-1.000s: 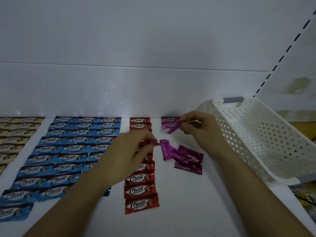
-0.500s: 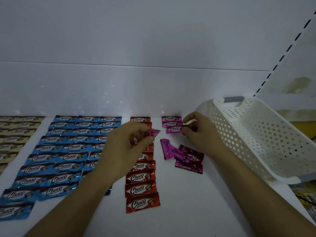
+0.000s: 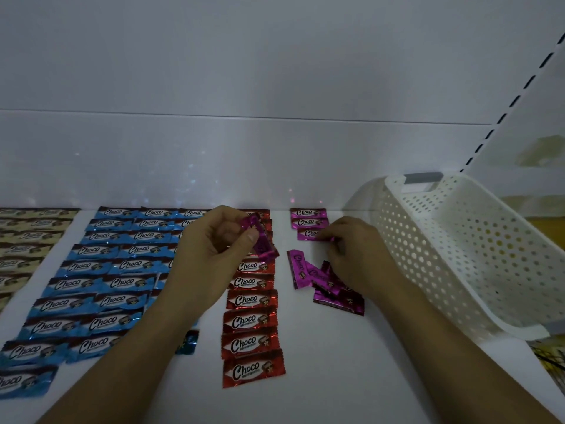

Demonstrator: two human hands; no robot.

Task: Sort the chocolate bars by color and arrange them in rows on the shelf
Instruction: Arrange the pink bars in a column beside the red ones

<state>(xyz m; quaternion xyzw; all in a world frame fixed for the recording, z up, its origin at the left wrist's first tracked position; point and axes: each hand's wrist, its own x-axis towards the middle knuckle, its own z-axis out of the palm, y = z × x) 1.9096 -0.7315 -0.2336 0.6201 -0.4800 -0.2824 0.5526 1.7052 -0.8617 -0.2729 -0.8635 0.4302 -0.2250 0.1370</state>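
Left hand (image 3: pixel 214 249) pinches a crinkly foil magenta bar (image 3: pixel 260 240) at centre frame, over the red column (image 3: pixel 250 322), while the right hand (image 3: pixel 351 255) nips the end of the third bar (image 3: pixel 308 234) in the magenta row at the back. Loose magenta bars (image 3: pixel 336 296) sit half under that wrist (count unclear), and the blue rows (image 3: pixel 101 286) run behind the left arm. Bare white shelf (image 3: pixel 321 377) opens at lower centre, with the perforated plastic basket (image 3: pixel 458 255) tilted at right.

A white plastic basket (image 3: pixel 458 255) fills the right side of the frame. Its walls are pierced with rows of round holes, and it sits tilted so that its inside shows. A grey handle (image 3: pixel 423 178) caps its far end. In the upper right, a white upright with dark slots (image 3: pixel 513 101) slants toward the corner. A yellow shape (image 3: pixel 547 228), too blurred to name, shows at the right edge behind the basket.
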